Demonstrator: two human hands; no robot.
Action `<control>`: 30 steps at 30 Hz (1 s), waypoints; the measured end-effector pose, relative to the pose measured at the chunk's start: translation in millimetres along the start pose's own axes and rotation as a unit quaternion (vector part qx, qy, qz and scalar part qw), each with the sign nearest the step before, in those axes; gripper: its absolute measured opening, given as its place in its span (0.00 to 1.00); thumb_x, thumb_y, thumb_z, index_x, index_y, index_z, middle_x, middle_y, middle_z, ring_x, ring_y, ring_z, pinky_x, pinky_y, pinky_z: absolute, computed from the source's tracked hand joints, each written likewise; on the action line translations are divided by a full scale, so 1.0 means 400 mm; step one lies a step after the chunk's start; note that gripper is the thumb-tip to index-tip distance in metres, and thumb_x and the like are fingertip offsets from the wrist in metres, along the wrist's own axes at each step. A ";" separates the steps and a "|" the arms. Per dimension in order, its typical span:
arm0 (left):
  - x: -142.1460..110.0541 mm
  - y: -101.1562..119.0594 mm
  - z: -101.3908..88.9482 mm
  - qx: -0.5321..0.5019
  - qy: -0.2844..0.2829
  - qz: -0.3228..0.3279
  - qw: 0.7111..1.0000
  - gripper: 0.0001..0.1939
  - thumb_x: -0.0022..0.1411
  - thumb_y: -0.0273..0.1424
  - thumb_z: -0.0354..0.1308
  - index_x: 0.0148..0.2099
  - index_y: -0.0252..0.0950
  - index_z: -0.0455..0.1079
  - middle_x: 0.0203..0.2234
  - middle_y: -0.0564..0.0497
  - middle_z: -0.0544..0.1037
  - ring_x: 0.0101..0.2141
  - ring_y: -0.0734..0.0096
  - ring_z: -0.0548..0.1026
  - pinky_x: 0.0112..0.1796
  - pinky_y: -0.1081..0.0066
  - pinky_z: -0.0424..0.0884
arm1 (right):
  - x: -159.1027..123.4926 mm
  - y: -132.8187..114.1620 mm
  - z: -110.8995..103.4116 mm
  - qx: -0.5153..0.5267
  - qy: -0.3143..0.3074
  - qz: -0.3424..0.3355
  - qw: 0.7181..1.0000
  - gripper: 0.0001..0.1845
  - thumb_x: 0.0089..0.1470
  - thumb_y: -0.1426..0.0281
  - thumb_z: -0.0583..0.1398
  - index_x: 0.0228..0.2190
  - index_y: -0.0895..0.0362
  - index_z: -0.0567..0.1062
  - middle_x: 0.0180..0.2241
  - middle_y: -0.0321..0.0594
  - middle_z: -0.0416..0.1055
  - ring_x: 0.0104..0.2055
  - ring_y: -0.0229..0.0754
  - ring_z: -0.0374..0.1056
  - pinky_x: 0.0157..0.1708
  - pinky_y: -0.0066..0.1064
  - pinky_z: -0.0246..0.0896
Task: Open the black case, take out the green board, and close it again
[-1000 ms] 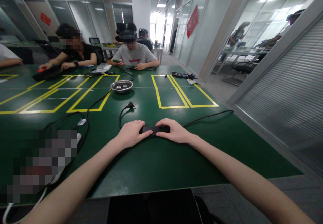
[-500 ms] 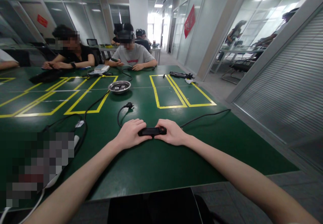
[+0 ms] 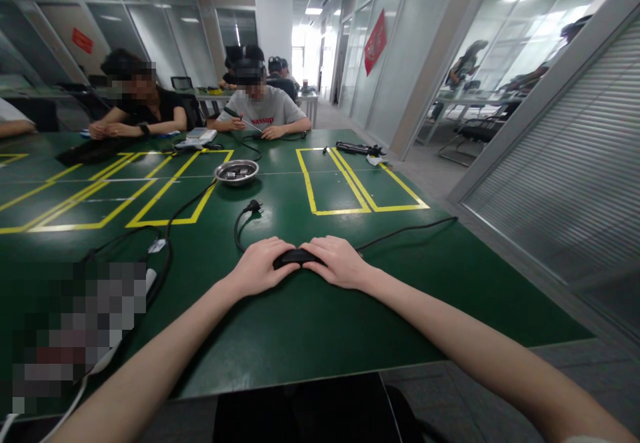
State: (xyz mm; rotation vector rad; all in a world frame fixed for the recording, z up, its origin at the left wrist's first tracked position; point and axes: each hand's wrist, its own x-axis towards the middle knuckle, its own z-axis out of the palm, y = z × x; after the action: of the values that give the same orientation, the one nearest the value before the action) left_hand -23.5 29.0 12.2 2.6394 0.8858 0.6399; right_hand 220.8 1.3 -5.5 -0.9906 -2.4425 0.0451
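Note:
Just above the green table (image 3: pixel 300 323), a slim black object (image 3: pixel 299 257) with a smooth, rounded upper side lies level between my two hands; its exact kind cannot be made out. My left hand (image 3: pixel 260 266) is closed around its left end, thumb along the near side. At the other end my right hand (image 3: pixel 337 262) grips it the same way, fingers over the top. Most of both ends is hidden by my fingers. Behind my left hand a black power plug (image 3: pixel 254 207) rests on its bent cord. A black cable (image 3: pixel 407 231) runs off rightward from behind my right hand.
A metal bowl (image 3: pixel 237 172) holding small metal parts stands beyond the plug. Yellow tape (image 3: pixel 343 212) marks rectangles on the tabletop. A black folded tool (image 3: pixel 357 148) lies at the far edge. Left are cables and a blurred-out item (image 3: pixel 85 330). Co-workers (image 3: pixel 260 106) sit opposite.
The black object has been turned over between my hands: a recessed, flat face showed before, a rounded one shows now. My right hand has shifted slightly left, its fingers now over the top.

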 end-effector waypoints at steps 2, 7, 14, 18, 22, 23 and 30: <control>0.000 0.004 0.003 -0.012 -0.004 -0.009 1.000 0.14 0.69 0.40 0.60 0.49 0.37 0.78 0.37 0.46 0.82 0.38 0.60 0.78 0.44 0.64 0.72 | 0.001 0.002 -0.004 -0.009 -0.004 -0.023 1.000 0.20 0.71 0.61 0.55 0.57 0.57 0.74 0.43 0.48 0.79 0.42 0.47 0.75 0.42 0.37 0.67; -0.001 0.010 0.007 -0.037 -0.008 -0.012 0.999 0.15 0.68 0.41 0.61 0.49 0.37 0.77 0.38 0.46 0.81 0.39 0.60 0.78 0.43 0.65 0.72 | 0.000 0.001 -0.007 0.019 0.014 -0.027 0.999 0.18 0.73 0.62 0.51 0.52 0.55 0.76 0.39 0.45 0.80 0.40 0.45 0.75 0.42 0.35 0.68; 0.009 0.017 -0.001 -0.114 -0.058 -0.082 0.988 0.15 0.70 0.40 0.57 0.45 0.35 0.78 0.35 0.48 0.82 0.35 0.62 0.77 0.37 0.68 0.71 | 0.003 -0.009 -0.022 -0.032 -0.058 -0.090 0.994 0.26 0.70 0.58 0.57 0.64 0.52 0.67 0.52 0.51 0.74 0.48 0.49 0.73 0.47 0.40 0.71; 0.008 0.006 -0.004 -0.181 -0.061 -0.077 0.979 0.17 0.69 0.41 0.58 0.50 0.36 0.79 0.39 0.48 0.84 0.39 0.61 0.80 0.41 0.67 0.74 | -0.001 -0.001 -0.017 -0.058 -0.074 -0.107 0.990 0.27 0.70 0.63 0.56 0.68 0.48 0.64 0.54 0.50 0.71 0.50 0.48 0.72 0.48 0.39 0.72; -0.003 -0.018 0.000 -0.082 0.089 -0.001 0.993 0.27 0.63 0.39 0.66 0.62 0.37 0.72 0.57 0.40 0.78 0.57 0.50 0.74 0.60 0.52 0.68 | -0.012 0.050 -0.009 -0.033 -0.047 -0.017 0.998 0.29 0.70 0.64 0.55 0.69 0.48 0.62 0.53 0.49 0.71 0.47 0.48 0.74 0.47 0.40 0.73; -0.006 -0.024 -0.001 -0.063 0.108 0.009 0.992 0.27 0.64 0.38 0.65 0.64 0.38 0.70 0.59 0.40 0.76 0.59 0.50 0.72 0.62 0.50 0.66 | -0.015 0.071 -0.011 -0.024 -0.029 0.023 0.999 0.29 0.70 0.64 0.55 0.69 0.48 0.62 0.53 0.48 0.72 0.46 0.48 0.74 0.47 0.40 0.73; -0.012 -0.037 0.001 -0.053 0.073 0.031 0.995 0.17 0.69 0.34 0.61 0.58 0.39 0.74 0.54 0.42 0.79 0.56 0.54 0.75 0.58 0.51 0.71 | -0.062 0.272 -0.090 0.007 0.202 0.287 0.936 0.29 0.66 0.61 0.55 0.65 0.56 0.70 0.51 0.51 0.77 0.51 0.54 0.74 0.54 0.46 0.69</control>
State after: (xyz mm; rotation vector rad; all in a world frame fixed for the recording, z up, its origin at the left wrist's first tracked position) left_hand -34.1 37.6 4.5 2.5585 0.7883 0.8807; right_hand 322.8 59.3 -7.7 -1.5070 -1.7221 0.0510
